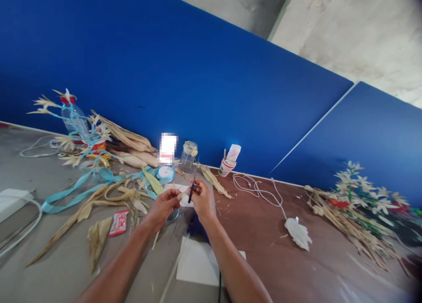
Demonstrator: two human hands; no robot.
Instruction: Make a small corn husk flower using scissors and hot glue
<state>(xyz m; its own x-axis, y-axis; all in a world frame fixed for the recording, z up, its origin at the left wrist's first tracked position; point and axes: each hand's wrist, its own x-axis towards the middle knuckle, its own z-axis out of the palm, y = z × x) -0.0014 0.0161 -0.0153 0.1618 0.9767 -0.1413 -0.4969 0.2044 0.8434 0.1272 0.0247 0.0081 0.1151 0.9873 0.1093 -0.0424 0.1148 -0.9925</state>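
My left hand is closed in a pinch on a small pale strip of husk in front of me. My right hand is closed on a thin dark tool, likely scissors, whose tip meets the husk strip. Both hands hover just above the table near a white sheet. Dried corn husks lie scattered to the left of my hands.
A blue partition backs the table. On the table stand a glass jar, a paper cup, a blue ribbon roll, a plastic bottle, a white cable, white paper and husk flowers.
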